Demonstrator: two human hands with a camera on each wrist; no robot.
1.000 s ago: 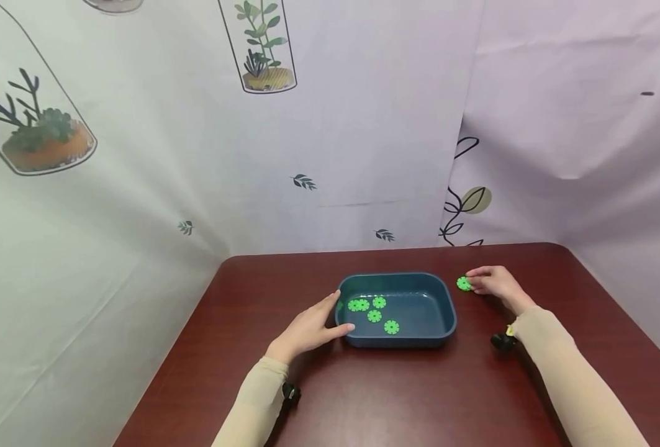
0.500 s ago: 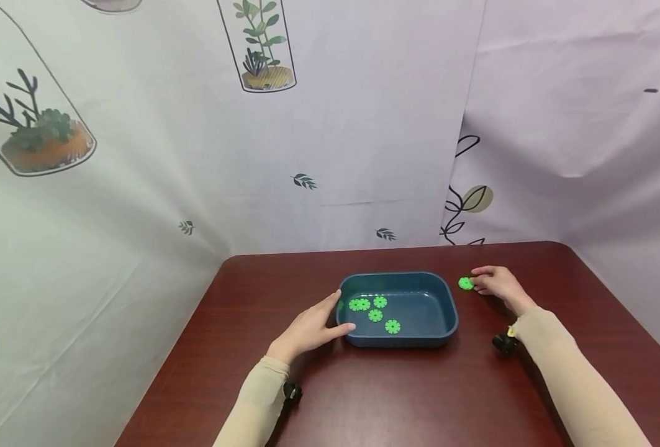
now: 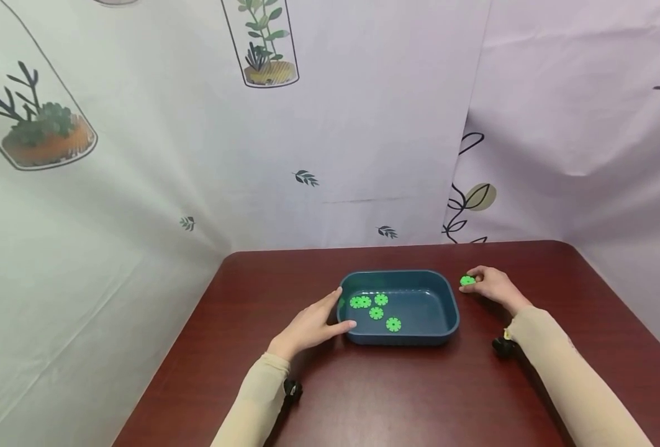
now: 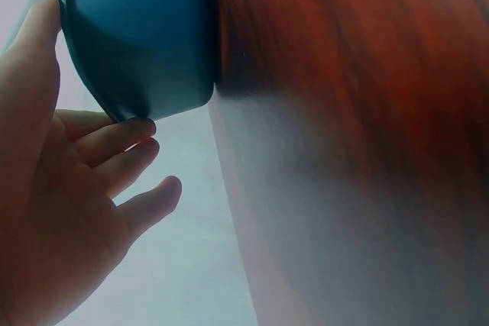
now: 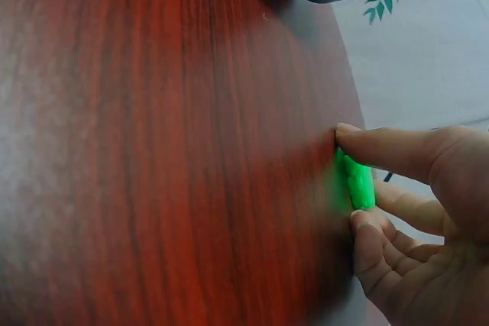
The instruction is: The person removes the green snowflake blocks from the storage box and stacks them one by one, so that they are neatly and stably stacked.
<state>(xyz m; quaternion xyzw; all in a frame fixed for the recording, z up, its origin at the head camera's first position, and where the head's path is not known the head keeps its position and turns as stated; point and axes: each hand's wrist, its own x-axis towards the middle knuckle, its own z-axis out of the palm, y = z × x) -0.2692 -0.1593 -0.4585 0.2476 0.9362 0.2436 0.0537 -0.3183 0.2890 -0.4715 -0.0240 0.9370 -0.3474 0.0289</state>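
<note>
A dark blue tray stands on the brown table with several green notched plastic discs lying in its left half. At its left end my left hand holds the rim, thumb over the front left corner and fingers against the outer wall. My right hand is beyond the tray's right side and pinches one more green notched disc between thumb and finger. In the right wrist view that disc sits edge-on between the fingertips, close to the table surface.
The dark red-brown table has its far edge just behind the tray and the right hand. Behind it hangs a pale cloth printed with plants. Black wrist cameras are strapped under both sleeves.
My right thumb and finger have come round both sides of the disc, where before they touched its right edge. The left hand and tray keep their places; the head view shifts slightly.
</note>
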